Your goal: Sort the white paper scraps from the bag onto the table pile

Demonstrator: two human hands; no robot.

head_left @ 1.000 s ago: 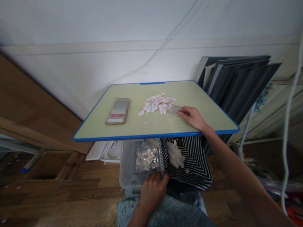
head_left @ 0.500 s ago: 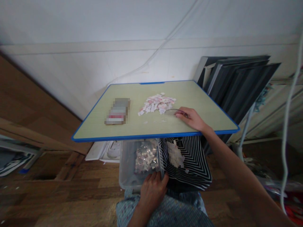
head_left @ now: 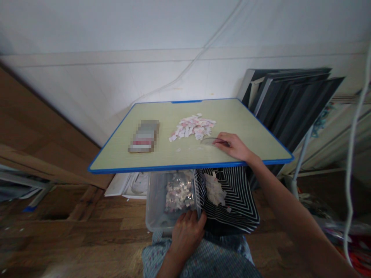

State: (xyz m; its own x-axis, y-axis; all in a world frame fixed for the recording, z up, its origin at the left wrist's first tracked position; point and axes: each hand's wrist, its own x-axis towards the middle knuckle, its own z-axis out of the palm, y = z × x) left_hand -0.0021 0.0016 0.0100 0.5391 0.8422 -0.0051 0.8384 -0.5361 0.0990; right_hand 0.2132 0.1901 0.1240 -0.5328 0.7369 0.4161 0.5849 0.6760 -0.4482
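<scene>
My right hand (head_left: 233, 146) is closed over a thin, clear, curved piece (head_left: 208, 141), whose exact kind I cannot make out. Its free end points left, low over the tabletop, just in front of a heap of small white and pink paper scraps (head_left: 194, 126). The heel of that hand lies near the front edge of the small table (head_left: 185, 159). Below, my left hand (head_left: 189, 229) has its fingers curled over the front rim of a clear plastic bin (head_left: 155, 208). Inside the bin lies a shiny clear bag of scraps (head_left: 179, 191).
A blurred-out oblong object (head_left: 144, 136) lies on the table's left. Beside the bin, a black-and-white striped bag (head_left: 240, 193) holds more paper pieces (head_left: 215, 189). Dark flat panels (head_left: 290, 100) lean at the right, and a white cable (head_left: 352, 154) hangs there.
The clear piece in my right hand has shifted slightly toward me, away from the scraps' near edge. My left hand stays where it was.
</scene>
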